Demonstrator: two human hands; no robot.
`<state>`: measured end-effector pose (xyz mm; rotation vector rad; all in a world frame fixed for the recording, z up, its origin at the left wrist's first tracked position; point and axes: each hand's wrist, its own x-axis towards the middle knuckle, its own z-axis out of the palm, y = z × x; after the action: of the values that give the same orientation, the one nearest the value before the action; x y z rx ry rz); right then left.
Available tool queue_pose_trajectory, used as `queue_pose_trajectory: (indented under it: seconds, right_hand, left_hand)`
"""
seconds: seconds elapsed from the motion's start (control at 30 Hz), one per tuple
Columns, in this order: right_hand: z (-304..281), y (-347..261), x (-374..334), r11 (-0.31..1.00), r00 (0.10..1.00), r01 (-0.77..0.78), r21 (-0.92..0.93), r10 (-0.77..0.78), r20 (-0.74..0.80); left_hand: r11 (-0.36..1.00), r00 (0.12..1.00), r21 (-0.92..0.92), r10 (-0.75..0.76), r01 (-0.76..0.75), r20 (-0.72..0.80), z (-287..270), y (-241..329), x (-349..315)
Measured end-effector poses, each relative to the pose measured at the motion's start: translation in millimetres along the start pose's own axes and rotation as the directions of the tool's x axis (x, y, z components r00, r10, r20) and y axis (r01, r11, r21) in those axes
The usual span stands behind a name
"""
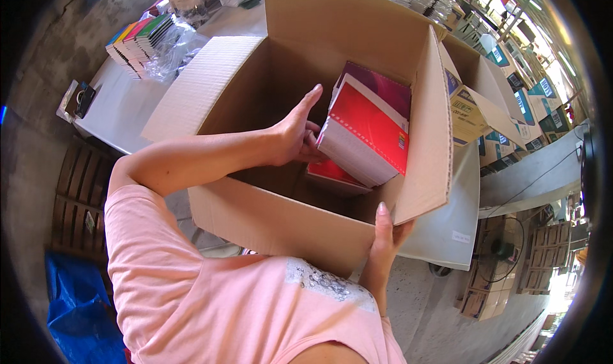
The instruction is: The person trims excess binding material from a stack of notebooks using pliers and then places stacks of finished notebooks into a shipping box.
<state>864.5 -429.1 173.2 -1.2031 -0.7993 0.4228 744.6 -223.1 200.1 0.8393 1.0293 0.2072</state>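
Note:
A large open cardboard box (274, 218) stands in front of me with its flaps spread. Inside, a stack of red notebooks (377, 131) leans against the right wall, tilted. Purple notebooks (389, 86) lie behind it, and another red notebook (333, 172) sits lower down, partly covered. My left hand (297, 133) reaches into the box, thumb stretched upward, its other fingers beside the left edge of the red stack; whether they press on it is hard to see. At the near right corner, my right hand (385, 237) grips the box edge, thumb on the outside.
On the grey table (118, 124) at the far left stand stacks of colourful notebooks (139, 38) beside clear plastic wrap (175, 48). Another open carton (469, 112) adjoins the box on the right. A black fan (501, 249), wooden pallets (546, 255) and blue sheeting (80, 306) are on the floor.

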Motion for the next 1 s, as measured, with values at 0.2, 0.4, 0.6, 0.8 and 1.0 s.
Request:
queue_pose_trajectory:
  seconds: [0.2,0.4,0.6,0.8,1.0]
  right_hand:
    - [1.2,-1.1,-1.9,1.0,0.999,-0.032,0.0,0.032,-0.041]
    - [0.3,0.2,-0.5,1.0,1.0,-0.003,0.006,0.003,-0.01]
    - [8.8,-11.3,3.0,0.999,1.0,0.012,0.034,-0.012,0.013]
    - [1.8,-13.9,6.5,1.0,0.998,0.027,0.013,-0.027,0.058]
    - [-2.2,-7.4,7.5,0.996,0.991,0.086,0.021,-0.088,0.102]
  left_hand:
    - [1.0,0.995,0.0,-0.017,0.017,0.1,4.4,5.2,-9.1]
    - [0.988,0.882,-0.099,-0.056,0.116,0.469,4.4,12.3,-16.0]
    - [0.978,0.896,0.197,-0.021,-0.075,0.444,16.2,20.0,-31.6]
    - [0.974,0.938,0.202,0.026,-0.102,0.345,27.1,23.7,-30.2]
    - [0.997,0.882,0.066,-0.075,0.05,0.465,8.6,34.4,-17.3]
